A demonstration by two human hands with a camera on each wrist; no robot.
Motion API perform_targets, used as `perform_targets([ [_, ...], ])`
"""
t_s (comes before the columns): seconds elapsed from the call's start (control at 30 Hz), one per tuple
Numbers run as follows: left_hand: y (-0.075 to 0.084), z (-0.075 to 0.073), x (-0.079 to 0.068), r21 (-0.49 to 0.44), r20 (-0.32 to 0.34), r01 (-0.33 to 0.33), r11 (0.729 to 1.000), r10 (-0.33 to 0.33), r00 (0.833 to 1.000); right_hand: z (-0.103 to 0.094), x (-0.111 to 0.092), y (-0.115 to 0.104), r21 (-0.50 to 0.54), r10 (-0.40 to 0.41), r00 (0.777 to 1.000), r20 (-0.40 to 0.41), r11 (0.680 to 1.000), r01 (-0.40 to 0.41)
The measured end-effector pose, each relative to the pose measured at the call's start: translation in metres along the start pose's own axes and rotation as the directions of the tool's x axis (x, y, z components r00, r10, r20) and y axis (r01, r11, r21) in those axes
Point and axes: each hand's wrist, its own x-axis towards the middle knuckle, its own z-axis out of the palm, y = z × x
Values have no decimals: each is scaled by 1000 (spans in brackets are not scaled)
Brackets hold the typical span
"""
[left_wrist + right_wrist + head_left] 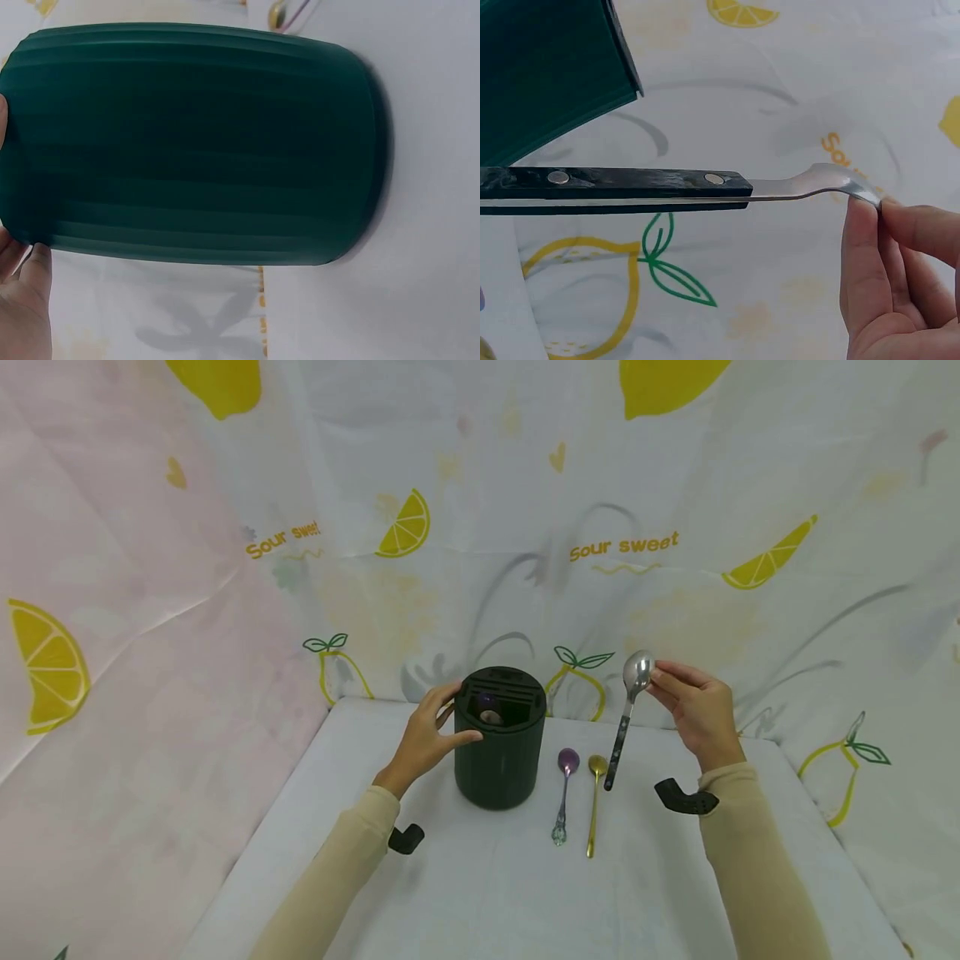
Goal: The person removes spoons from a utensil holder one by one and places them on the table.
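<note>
Upright on the table stands a dark green utensil holder [498, 768] with a slotted top. My left hand [429, 737] grips its upper left side, thumb at the front near the rim. In the left wrist view the ribbed green wall fills most of the picture, with fingertips at its top end. My right hand [697, 706] pinches the bowl tip of a steel spoon [638, 672] between thumb and fingers. The spoon's black riveted handle [630, 184] hangs downward, to the right of the holder. Inside the holder's opening show a purple rounded shape [487, 702] and a pale one.
Right of the holder, a purple spoon [567, 762] with an ornate handle end and a slim gold spoon [597, 766] lie side by side on the white table [480, 893]. A lemon-printed cloth [495, 468] hangs behind the table and along its sides.
</note>
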Motion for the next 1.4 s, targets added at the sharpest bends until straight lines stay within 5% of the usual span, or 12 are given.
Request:
perform_targets([
  [0.6,-1,-1,-2,-17,-10,0,1000,0,1000,-64,-8,48,27,208,974,-86,978,-207],
  [0.87,-1,1,-1,-14,-8,-11,1000,10,1000,-87,-14,64,30,341,927,-156,940,-340],
  [1.4,-1,2,-2,-20,-15,-11,1000,11,1000,-115,-16,90,162,500,837,-222,866,-474],
])
